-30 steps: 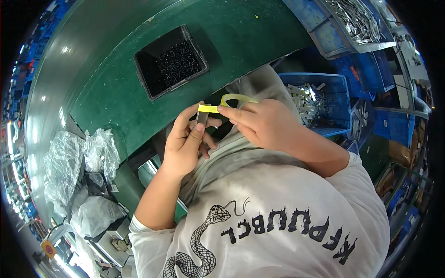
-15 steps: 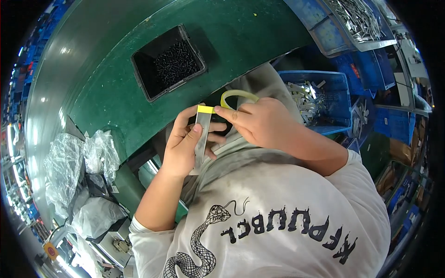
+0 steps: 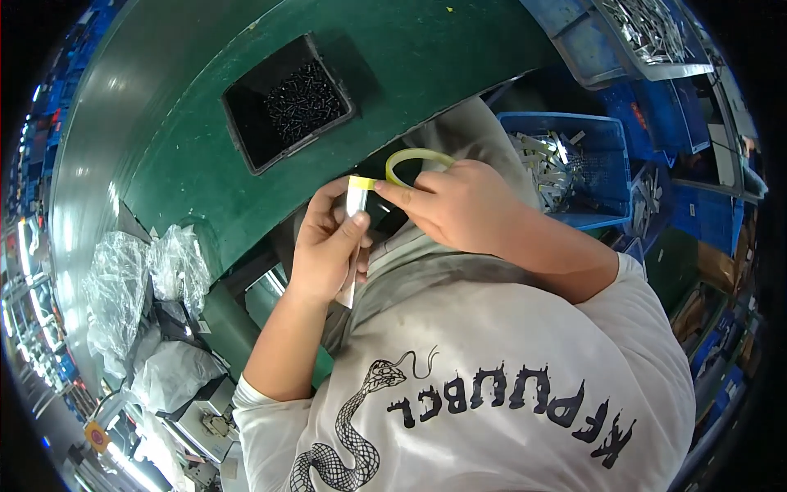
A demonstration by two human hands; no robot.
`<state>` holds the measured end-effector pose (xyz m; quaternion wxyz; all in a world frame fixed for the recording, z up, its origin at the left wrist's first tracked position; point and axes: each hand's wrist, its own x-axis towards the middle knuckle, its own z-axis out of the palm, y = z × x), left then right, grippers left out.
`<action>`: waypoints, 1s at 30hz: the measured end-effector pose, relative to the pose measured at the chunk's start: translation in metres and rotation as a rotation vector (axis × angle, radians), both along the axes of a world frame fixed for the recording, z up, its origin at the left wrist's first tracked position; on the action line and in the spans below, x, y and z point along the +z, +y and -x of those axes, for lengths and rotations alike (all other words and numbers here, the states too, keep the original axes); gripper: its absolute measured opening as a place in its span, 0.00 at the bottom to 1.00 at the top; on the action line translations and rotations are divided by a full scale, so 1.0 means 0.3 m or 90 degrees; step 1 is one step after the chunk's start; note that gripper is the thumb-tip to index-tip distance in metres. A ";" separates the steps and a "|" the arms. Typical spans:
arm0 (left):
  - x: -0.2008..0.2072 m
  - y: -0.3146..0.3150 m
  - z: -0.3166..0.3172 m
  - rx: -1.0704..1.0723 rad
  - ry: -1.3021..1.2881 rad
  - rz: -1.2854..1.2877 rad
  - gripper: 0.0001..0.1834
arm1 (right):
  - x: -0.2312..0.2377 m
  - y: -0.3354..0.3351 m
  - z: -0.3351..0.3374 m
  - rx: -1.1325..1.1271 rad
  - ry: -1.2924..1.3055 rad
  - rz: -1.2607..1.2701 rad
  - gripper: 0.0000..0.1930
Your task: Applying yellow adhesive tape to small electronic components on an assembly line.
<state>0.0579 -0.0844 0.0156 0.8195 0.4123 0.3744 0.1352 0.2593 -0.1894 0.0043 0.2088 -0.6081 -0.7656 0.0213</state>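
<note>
My left hand [image 3: 329, 242] grips a flat, shiny metal strip [image 3: 357, 202], thumb on its face and fingers behind it. Yellow tape [image 3: 361, 183] lies across the strip's upper end. From there the tape runs to a roll of yellow tape [image 3: 420, 155], which my right hand [image 3: 463, 205] holds, its index finger stretched toward the strip's taped end. The roll's lower part and the fingers curled around it are partly hidden behind the right hand.
On the green table [image 3: 426, 49] stands a black bin [image 3: 246, 148] with many small black parts. A blue crate [image 3: 611, 164] of metal strips is at the right, with another blue bin [image 3: 574, 41] of metal pieces above it. Clear plastic bags [image 3: 123, 287] lie at the left.
The metal strip has turned in my left hand, so it shows narrower and brighter. Both hands have shifted slightly up, the tape still stretched between them.
</note>
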 end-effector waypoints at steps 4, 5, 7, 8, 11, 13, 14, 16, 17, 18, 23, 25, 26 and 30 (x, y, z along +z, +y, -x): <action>-0.007 -0.020 -0.018 -0.017 0.018 -0.111 0.32 | 0.012 -0.004 -0.013 -0.013 -0.008 0.019 0.27; -0.013 -0.019 -0.017 -0.028 0.025 -0.120 0.32 | 0.012 -0.009 -0.017 -0.019 -0.005 0.020 0.27; -0.012 -0.034 -0.029 -0.021 0.086 -0.163 0.32 | 0.009 -0.017 -0.027 -0.013 -0.005 0.029 0.25; -0.010 -0.041 -0.034 -0.008 0.143 -0.206 0.31 | 0.010 -0.021 -0.033 -0.017 -0.003 0.030 0.25; 0.006 -0.055 -0.050 -0.041 0.182 -0.264 0.26 | 0.017 -0.027 -0.045 0.010 0.017 0.011 0.24; -0.003 -0.066 -0.064 -0.053 0.195 -0.342 0.20 | 0.023 -0.024 -0.046 0.018 -0.012 0.019 0.23; -0.011 -0.067 -0.063 -0.052 0.196 -0.343 0.20 | 0.024 -0.023 -0.049 0.020 -0.011 0.018 0.23; -0.023 -0.067 -0.060 -0.046 0.191 -0.331 0.17 | 0.025 -0.019 -0.054 0.020 0.018 0.035 0.22; -0.014 -0.068 -0.060 -0.041 0.194 -0.333 0.17 | 0.026 -0.015 -0.056 0.025 0.019 0.032 0.22; 0.000 -0.069 -0.063 -0.033 0.176 -0.368 0.16 | 0.028 -0.014 -0.059 0.022 0.056 0.024 0.21; 0.013 -0.068 -0.040 0.040 0.096 -0.391 0.16 | 0.058 -0.010 -0.077 0.013 0.171 -0.008 0.21; 0.011 -0.074 -0.031 0.044 0.073 -0.391 0.16 | 0.066 -0.010 -0.078 0.021 0.180 0.011 0.22; 0.011 -0.076 -0.028 0.045 0.050 -0.389 0.16 | 0.067 -0.010 -0.077 0.021 0.179 0.009 0.22; 0.011 -0.083 -0.026 0.053 0.060 -0.350 0.15 | 0.057 -0.013 -0.075 0.018 0.157 0.016 0.22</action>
